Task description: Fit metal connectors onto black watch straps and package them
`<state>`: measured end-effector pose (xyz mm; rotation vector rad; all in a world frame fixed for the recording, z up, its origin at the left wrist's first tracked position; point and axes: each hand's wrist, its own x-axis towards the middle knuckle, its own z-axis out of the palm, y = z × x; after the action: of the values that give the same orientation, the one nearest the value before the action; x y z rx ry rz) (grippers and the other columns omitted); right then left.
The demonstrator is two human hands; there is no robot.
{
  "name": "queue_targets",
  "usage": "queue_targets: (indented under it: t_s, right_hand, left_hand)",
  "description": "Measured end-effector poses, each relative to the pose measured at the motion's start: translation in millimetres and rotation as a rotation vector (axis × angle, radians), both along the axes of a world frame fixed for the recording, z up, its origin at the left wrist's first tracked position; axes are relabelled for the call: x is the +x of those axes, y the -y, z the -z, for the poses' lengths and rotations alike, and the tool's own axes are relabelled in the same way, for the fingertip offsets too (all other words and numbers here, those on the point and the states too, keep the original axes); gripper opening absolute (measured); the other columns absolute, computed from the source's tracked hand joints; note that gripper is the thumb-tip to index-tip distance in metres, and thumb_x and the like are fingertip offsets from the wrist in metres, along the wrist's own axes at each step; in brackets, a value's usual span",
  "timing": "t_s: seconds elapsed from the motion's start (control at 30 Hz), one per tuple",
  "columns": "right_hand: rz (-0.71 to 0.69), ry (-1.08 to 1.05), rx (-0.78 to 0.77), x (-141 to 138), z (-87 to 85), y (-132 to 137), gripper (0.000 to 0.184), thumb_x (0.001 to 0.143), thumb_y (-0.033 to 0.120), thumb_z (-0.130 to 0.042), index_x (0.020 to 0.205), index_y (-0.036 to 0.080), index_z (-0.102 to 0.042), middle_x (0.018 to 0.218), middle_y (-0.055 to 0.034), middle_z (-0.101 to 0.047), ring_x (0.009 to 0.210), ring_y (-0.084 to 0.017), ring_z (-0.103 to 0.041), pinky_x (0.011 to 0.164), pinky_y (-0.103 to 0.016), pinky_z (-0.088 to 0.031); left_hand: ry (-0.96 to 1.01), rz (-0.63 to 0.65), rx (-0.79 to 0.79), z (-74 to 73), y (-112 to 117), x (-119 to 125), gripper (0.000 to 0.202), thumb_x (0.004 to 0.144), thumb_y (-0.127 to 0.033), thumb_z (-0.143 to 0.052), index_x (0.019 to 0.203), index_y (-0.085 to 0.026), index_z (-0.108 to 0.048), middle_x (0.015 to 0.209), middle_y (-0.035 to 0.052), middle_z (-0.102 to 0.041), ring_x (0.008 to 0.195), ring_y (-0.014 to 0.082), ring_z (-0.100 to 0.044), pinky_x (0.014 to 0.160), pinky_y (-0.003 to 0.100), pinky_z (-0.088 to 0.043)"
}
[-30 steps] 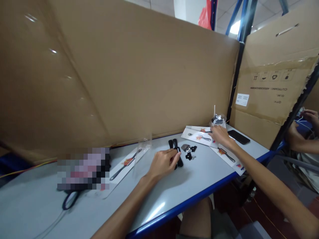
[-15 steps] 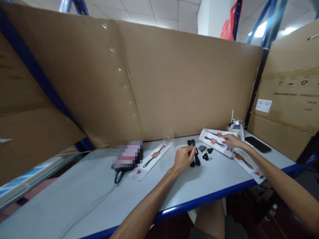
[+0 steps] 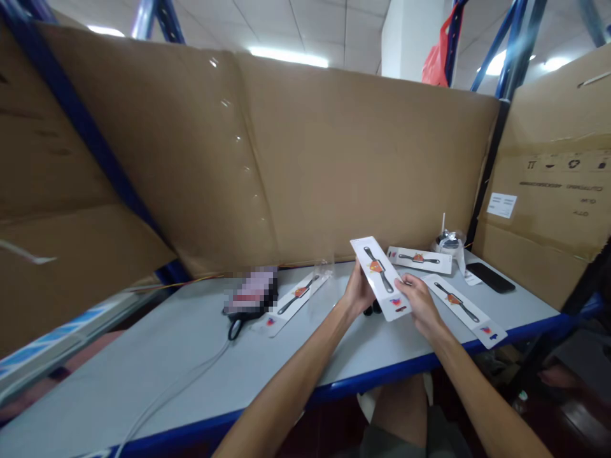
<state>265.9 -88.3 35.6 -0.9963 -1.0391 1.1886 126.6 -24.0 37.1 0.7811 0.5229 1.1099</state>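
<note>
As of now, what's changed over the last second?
The right hand lifted the top packaged card off the stack, leftward. The left hand let go of the black handles and now holds the card's left edge. The black phone and the left-side card stayed on the table.

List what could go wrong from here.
1. The carded package, held by the left hand and right hand, partly hides the black pieces on the table, so lowering it could knock them.
2. The rightmost card reaches the blue table edge, with the right forearm close by; a brush might push it off.
</note>
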Motion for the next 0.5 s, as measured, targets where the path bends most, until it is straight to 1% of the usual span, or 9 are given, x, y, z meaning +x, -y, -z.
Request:
queue_targets:
  t_s: [0.03,0.07,0.13,0.2,0.27,0.33,0.4,0.43,0.5]
  right_hand:
    - [-0.008,-0.015,0.006,-11.9,2.8,0.4,0.040,0.063,0.050,-0.075,0.069,0.023,-0.047,0.061,0.0041,-0.055,0.051,-0.013,-0.051,0.047,-0.025,-0.043]
    - [-0.004,-0.025,0.012,-22.1,5.6,-1.0,0.039,0.064,0.050,-0.074,0.068,0.023,-0.046,0.060,0.0047,-0.052,0.051,-0.013,-0.050,0.046,-0.024,-0.042]
    - [0.028,-0.032,0.024,-36.7,10.8,-6.6,0.039,0.065,0.050,-0.073,0.066,0.023,-0.044,0.059,0.0053,-0.050,0.051,-0.012,-0.047,0.045,-0.024,-0.041]
    - [0.063,-0.025,0.060,-43.3,14.5,-11.4,0.042,0.066,0.051,-0.073,0.064,0.023,-0.042,0.058,0.0053,-0.048,0.052,-0.012,-0.047,0.045,-0.023,-0.041]
    - [0.020,-0.008,0.087,-43.3,17.6,-10.3,0.042,0.068,0.055,-0.073,0.066,0.022,-0.047,0.060,0.0041,-0.051,0.053,-0.013,-0.050,0.045,-0.024,-0.043]
    - [-0.097,0.020,0.098,-39.1,21.6,-1.3,0.045,0.072,0.062,-0.071,0.080,0.020,-0.057,0.068,0.0010,-0.060,0.053,-0.015,-0.055,0.043,-0.025,-0.046]
    - [-0.202,0.056,0.113,-33.8,27.0,12.9,0.053,0.078,0.065,-0.067,0.102,0.019,-0.061,0.085,-0.0034,-0.069,0.052,-0.016,-0.060,0.041,-0.027,-0.047]
    - [-0.222,0.074,0.133,-31.5,29.9,20.3,0.055,0.080,0.065,-0.067,0.110,0.019,-0.060,0.094,-0.0055,-0.071,0.052,-0.016,-0.063,0.041,-0.026,-0.047]
    - [-0.211,0.110,0.188,-29.0,34.9,32.9,0.052,0.083,0.059,-0.068,0.116,0.020,-0.061,0.108,-0.0081,-0.071,0.056,-0.015,-0.067,0.043,-0.025,-0.048]
  left_hand:
    - [0.073,0.003,-0.036,-3.2,-0.6,1.5,0.072,0.089,-0.071,-0.043,0.127,-0.012,-0.060,0.109,0.0193,-0.073,0.098,0.0329,-0.072,0.088,0.049,-0.057]
    - [0.138,-0.024,-0.053,-5.6,-1.2,1.5,0.075,0.090,-0.072,-0.040,0.130,-0.012,-0.060,0.112,0.0201,-0.073,0.101,0.0342,-0.072,0.090,0.051,-0.057]
    - [0.231,-0.082,-0.077,-7.5,-2.2,-2.4,0.078,0.092,-0.072,-0.036,0.134,-0.011,-0.059,0.116,0.0212,-0.073,0.105,0.0349,-0.072,0.092,0.053,-0.056]
    - [0.267,-0.112,-0.115,-5.9,-2.5,-9.8,0.078,0.095,-0.071,-0.033,0.132,-0.009,-0.061,0.112,0.0218,-0.074,0.102,0.0342,-0.073,0.091,0.052,-0.058]
    - [0.288,-0.100,-0.143,-2.5,-2.4,-18.3,0.076,0.097,-0.069,-0.033,0.126,-0.006,-0.064,0.102,0.0216,-0.076,0.096,0.0333,-0.074,0.087,0.049,-0.060]
    - [0.333,-0.077,-0.133,1.1,-2.8,-26.5,0.075,0.097,-0.067,-0.033,0.122,-0.005,-0.066,0.093,0.0197,-0.076,0.088,0.0318,-0.075,0.083,0.046,-0.061]
    - [0.385,-0.069,-0.123,4.3,-4.4,-33.8,0.071,0.099,-0.064,-0.035,0.123,-0.005,-0.066,0.089,0.0173,-0.076,0.079,0.0294,-0.075,0.078,0.044,-0.062]
    - [0.403,-0.071,-0.133,5.8,-5.8,-37.0,0.067,0.100,-0.060,-0.036,0.126,-0.006,-0.065,0.089,0.0166,-0.077,0.076,0.0283,-0.074,0.076,0.043,-0.062]
    - [0.418,-0.079,-0.180,9.1,-9.1,-41.9,0.061,0.101,-0.053,-0.037,0.132,-0.006,-0.061,0.090,0.0168,-0.077,0.074,0.0280,-0.074,0.073,0.042,-0.062]
